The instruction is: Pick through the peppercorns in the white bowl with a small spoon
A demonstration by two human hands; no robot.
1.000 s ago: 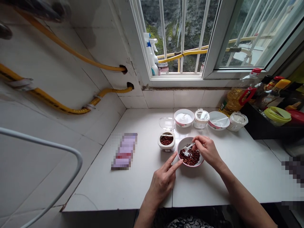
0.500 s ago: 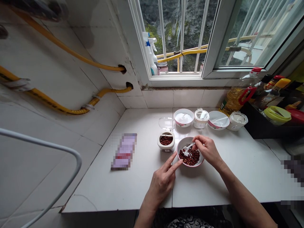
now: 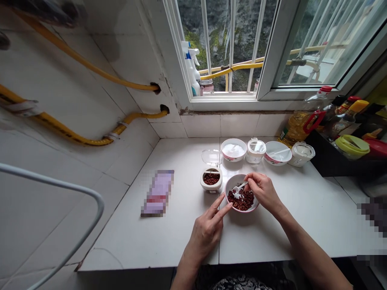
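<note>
My right hand (image 3: 262,191) pinches the handle of a small white spoon (image 3: 238,188), whose tip rests among dark red peppercorn-like grains (image 3: 242,201). The grains lie in a white bowl (image 3: 229,184) with a pink rim. With fingers stretched out, my left hand (image 3: 210,223) touches the bowl's left side and does not grasp it. Just left of the bowl stands a seasoning jar (image 3: 211,186) holding the same sort of grains, its clear lid (image 3: 212,157) flipped up.
Behind are a bowl of white powder (image 3: 234,150), a clear-lidded jar (image 3: 256,150), a bowl with a white spoon (image 3: 278,153) and another jar (image 3: 301,154). An oil bottle (image 3: 298,121) stands by a black bin (image 3: 325,157) of condiments. A blurred purple packet (image 3: 158,193) lies left.
</note>
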